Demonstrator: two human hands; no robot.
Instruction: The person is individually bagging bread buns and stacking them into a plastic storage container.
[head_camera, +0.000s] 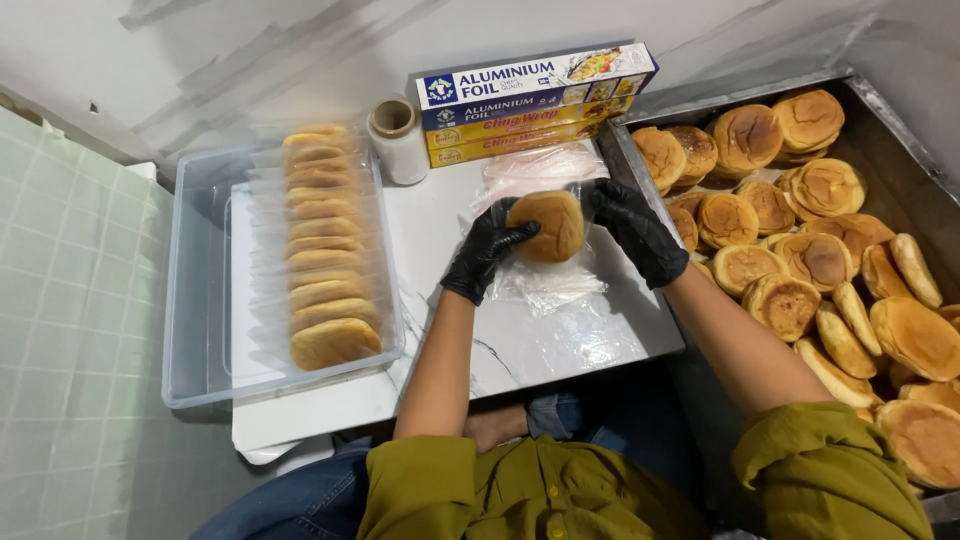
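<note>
Your gloved left hand (487, 252) and right hand (636, 230) curl spread fingers around the bun (546, 226) over the cling film (545, 285) on the board; squeeze harder and it may crush or tear the thin film.

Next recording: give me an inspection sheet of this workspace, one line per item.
Surface: white marbled board, a clear plastic sheet spread on it.
Job's things: one round bun held over the sheet.
Clutter: clear bin with a row of wrapped buns; metal tray of loose buns; stacked wrap boxes; film roll.
Grips: left hand and right hand, black-gloved, both touching the bun.
Cables: nothing seen.
Surroundings: green tiled floor, pale wall.
</note>
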